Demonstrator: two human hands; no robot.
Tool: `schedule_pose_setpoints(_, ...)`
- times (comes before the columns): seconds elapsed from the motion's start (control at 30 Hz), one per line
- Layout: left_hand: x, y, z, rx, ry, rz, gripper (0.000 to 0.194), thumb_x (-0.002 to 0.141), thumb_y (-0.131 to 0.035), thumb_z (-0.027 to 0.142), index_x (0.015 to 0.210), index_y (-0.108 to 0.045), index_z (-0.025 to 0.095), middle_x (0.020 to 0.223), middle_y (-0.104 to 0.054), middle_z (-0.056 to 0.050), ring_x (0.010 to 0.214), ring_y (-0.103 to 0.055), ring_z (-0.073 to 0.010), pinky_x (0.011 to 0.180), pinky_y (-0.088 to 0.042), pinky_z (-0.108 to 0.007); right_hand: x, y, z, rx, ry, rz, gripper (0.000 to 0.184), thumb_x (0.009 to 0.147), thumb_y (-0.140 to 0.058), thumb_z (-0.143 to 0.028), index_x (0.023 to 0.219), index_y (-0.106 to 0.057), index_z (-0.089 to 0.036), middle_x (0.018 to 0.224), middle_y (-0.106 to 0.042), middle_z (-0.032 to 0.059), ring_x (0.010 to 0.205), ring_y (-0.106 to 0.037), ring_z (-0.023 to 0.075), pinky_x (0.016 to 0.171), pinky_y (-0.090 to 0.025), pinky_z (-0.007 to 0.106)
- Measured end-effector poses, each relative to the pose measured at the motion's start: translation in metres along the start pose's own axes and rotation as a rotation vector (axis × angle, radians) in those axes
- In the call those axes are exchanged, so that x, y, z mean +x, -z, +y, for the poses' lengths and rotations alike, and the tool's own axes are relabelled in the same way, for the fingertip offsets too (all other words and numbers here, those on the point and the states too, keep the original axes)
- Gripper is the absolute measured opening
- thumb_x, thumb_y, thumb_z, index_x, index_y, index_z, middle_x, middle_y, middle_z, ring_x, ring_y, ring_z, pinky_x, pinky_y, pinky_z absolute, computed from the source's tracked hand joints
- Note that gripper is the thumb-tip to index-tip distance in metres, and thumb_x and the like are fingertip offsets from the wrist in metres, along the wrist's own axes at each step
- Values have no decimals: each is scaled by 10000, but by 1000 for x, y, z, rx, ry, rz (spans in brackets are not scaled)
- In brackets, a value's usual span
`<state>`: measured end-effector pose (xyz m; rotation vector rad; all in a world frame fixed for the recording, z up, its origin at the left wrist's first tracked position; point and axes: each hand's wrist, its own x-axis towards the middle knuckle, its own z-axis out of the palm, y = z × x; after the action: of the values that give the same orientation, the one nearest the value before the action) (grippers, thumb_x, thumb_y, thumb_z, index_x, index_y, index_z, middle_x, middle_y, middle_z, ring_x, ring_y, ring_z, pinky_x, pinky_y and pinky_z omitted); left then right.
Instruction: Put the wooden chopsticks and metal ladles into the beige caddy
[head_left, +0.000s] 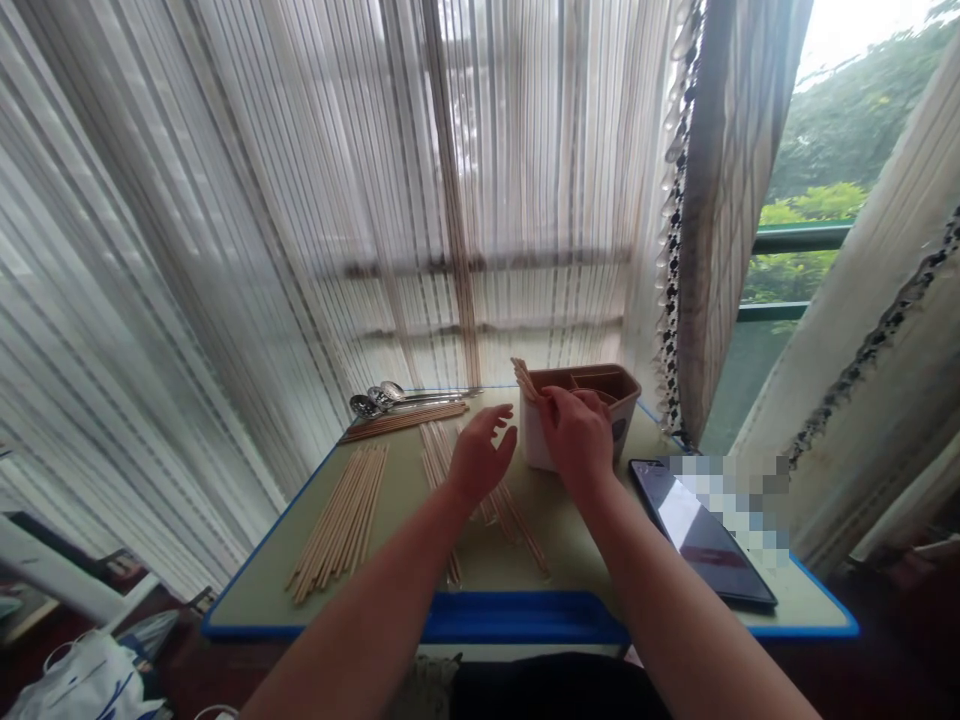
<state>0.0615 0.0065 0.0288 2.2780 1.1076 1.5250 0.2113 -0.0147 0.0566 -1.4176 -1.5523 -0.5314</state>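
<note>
My right hand (pixel 577 430) is at the front left of a white utensil holder (pixel 537 440) with a brown, divided rim. Its fingers are closed around a small bundle of light wooden chopsticks (pixel 523 377), whose tips stick up at the holder's left corner. Just left of the holder, my left hand (pixel 484 452) hovers with fingers apart and nothing in it. Under and beside that hand lie loose chopsticks (pixel 519 522), partly covered by my forearm. A larger row of light chopsticks (pixel 341 520) lies farther left on the table.
Darker chopsticks (pixel 409 421) lie at the back left, beside metal slotted ladles (pixel 364 405). A tablet or large phone (pixel 705 535) rests at the right. The table (pixel 251 590) has a blue edge and a blue tray-like recess (pixel 517 615) in front. Curtains (pixel 525 200) hang behind.
</note>
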Motion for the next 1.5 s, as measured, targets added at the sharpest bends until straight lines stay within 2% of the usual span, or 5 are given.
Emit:
schedule_pose_setpoints(0.77,1,3,3,24,7,-3,175,820,-501,219,963,-590,170,898,-634,-59,747,-596,-128,675,-509,-269,-10,0,-7,84,55,110,305,889,-417,-314,1137,-550,-197,1013,-632,89,1006,-499,245,909,-316,381)
schedule_pose_setpoints(0.97,4,7,1,-4,87,43,223,814,-512,233,1021,-577,180,824,-649,-33,656,-592,-107,642,-506,-247,-24,-2,-12,203,236,170,355,834,-485,-266,1176,-488,-172,1088,-583,128,1033,-490,242,901,-363,393)
schedule_pose_setpoints(1.1,7,30,1,-49,170,138,285,828,-495,263,1101,-521,185,859,-649,-39,662,-610,-106,619,-505,-231,-30,-3,-17,248,457,45,302,822,-493,-246,1115,-534,-187,1011,-600,102,957,-516,231,853,-402,381)
schedule_pose_setpoints(1.27,-3,76,-5,188,203,56,343,820,-505,290,1149,-515,193,895,-672,-72,758,-639,-171,703,-507,-302,-41,-1,-35,256,703,-285,182,841,-451,-221,933,-602,-179,835,-614,67,802,-536,183,759,-410,320)
schedule_pose_setpoints(1.5,-56,160,-63,543,420,165,285,773,-525,232,1032,-613,152,965,-666,-145,917,-626,-240,825,-460,-353,-54,-1,-84,227,659,-566,218,854,-420,-223,922,-627,-203,849,-641,55,834,-562,178,737,-404,288)
